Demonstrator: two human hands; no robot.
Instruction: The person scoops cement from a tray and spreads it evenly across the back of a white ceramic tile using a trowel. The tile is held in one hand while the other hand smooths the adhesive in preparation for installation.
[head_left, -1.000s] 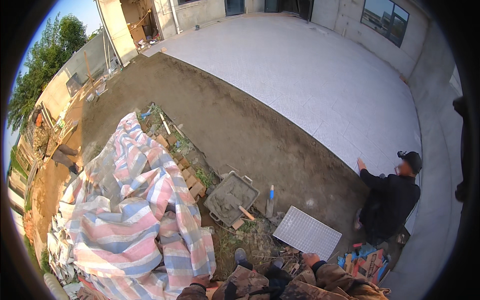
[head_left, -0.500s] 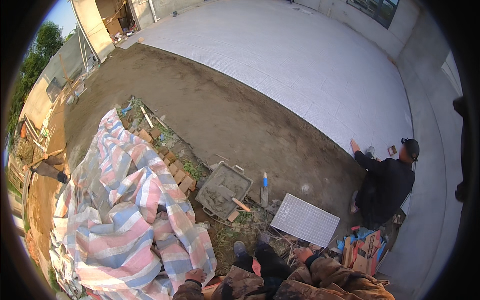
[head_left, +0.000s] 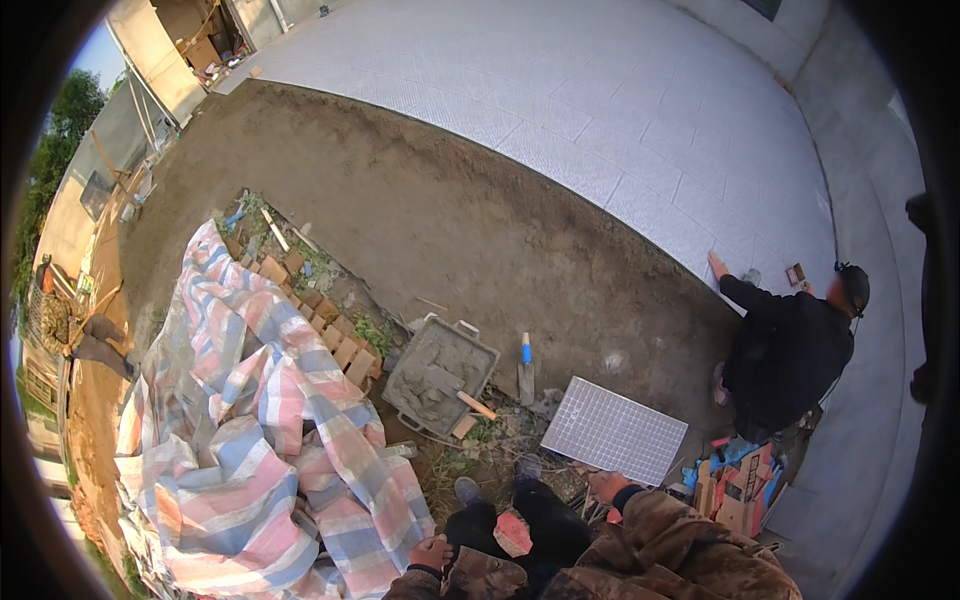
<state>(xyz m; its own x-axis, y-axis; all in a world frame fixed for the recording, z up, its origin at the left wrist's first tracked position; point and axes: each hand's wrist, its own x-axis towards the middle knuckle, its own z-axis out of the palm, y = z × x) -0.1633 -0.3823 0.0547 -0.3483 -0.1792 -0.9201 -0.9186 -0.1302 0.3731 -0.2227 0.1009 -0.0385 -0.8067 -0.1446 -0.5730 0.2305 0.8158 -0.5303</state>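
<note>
My left hand (head_left: pixel 432 552) is closed beside the edge of the striped tarpaulin (head_left: pixel 240 450). Whatever it may hold is hidden. My right hand (head_left: pixel 606 487), fingers curled in, is just by the near edge of a grey tile with a square grid pattern (head_left: pixel 612 430); I cannot tell whether it touches the tile or holds anything. A reddish block-like thing (head_left: pixel 513 534) shows between my legs. Ahead of my feet lies a black tub of wet mortar (head_left: pixel 440 375), a wooden-handled tool (head_left: pixel 477 405) resting in it. A blue-handled trowel (head_left: pixel 526 370) stands right of the tub.
A co-worker in dark clothes (head_left: pixel 790 350) crouches at the edge of the laid grey tiles (head_left: pixel 620 130), one hand on them. Bare levelled earth (head_left: pixel 400 220) runs alongside. Bricks (head_left: pixel 340 335) line the tarpaulin; torn cardboard (head_left: pixel 745 490) lies right. Another person (head_left: pixel 85 330) stands far left.
My view has shifted a little. My left hand has moved right and up, its fingers now closed. My right hand is slightly higher, nearer the tile. The reddish block shows more fully.
</note>
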